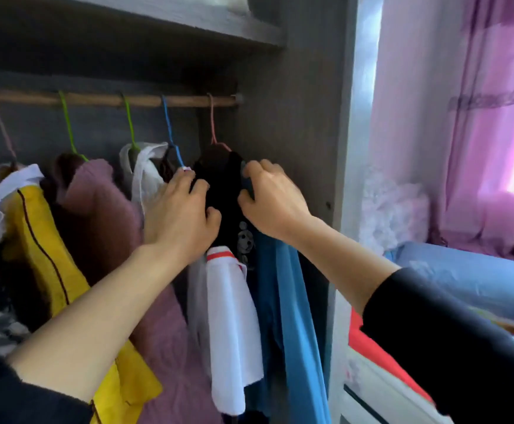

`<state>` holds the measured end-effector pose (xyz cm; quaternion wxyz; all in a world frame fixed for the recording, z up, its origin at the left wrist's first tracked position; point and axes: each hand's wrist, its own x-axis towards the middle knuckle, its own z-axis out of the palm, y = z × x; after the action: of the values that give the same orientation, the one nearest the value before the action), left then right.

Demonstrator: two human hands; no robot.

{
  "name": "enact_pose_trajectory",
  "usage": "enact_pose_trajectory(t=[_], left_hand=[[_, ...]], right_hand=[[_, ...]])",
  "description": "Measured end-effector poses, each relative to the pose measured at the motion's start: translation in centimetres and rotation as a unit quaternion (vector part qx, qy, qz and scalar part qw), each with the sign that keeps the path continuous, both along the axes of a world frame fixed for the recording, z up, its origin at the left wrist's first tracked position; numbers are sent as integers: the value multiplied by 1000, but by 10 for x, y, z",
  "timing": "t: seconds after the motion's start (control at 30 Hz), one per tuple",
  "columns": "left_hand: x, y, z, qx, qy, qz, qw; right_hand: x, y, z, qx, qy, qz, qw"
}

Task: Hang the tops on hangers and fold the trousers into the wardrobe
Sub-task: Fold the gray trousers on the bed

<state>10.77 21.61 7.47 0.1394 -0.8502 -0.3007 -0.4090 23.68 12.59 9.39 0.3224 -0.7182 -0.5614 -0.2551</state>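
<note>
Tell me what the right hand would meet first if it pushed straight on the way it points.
The black top, whose shoulder the right hand grips. Past that, probably the wardrobe's back wall behind the pink hanger, though depth is unclear.

Pink curtain (pixel 494 123), blue bedding (pixel 470 278)

The wardrobe (pixel 295 117) panels were matt grey board with a faint wood grain, and the rail (pixel 96 99) was bare brown wood. The hangers (pixel 68 123) were thin and smooth, perhaps plastic-coated wire. The pink sweater (pixel 96 203) was fuzzy knit; the yellow top (pixel 35 234) and white top (pixel 231 301) were smooth woven cloth. The black top (pixel 222 185) was soft, matt cloth, the blue garment (pixel 292 301) had a slight sheen, and the curtain (pixel 494 117) was thin, sheer fabric.
</note>
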Motion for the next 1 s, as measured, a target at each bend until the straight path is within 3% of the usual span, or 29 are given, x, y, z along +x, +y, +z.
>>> enact_pose_trajectory(t=[0.13, 0.3, 0.5, 0.67, 1.0], left_hand=[[-7, -46, -61, 41, 11, -90, 995], [13, -129, -150, -39, 4, -200, 979], [83, -243, -235, -141, 157, -263, 941], [166, -338, -282, -173, 242, -309, 903], [340, -525, -381, -231, 458, -299, 805]], right_hand=[[-11, -83, -75, -18, 1, -36, 999], [3, -196, -164, -108, 77, -118, 984], [32, -316, -244, -216, 169, -234, 933], [80, -407, -293, -237, 226, -301, 896], [222, -632, -377, -311, 354, -433, 768]])
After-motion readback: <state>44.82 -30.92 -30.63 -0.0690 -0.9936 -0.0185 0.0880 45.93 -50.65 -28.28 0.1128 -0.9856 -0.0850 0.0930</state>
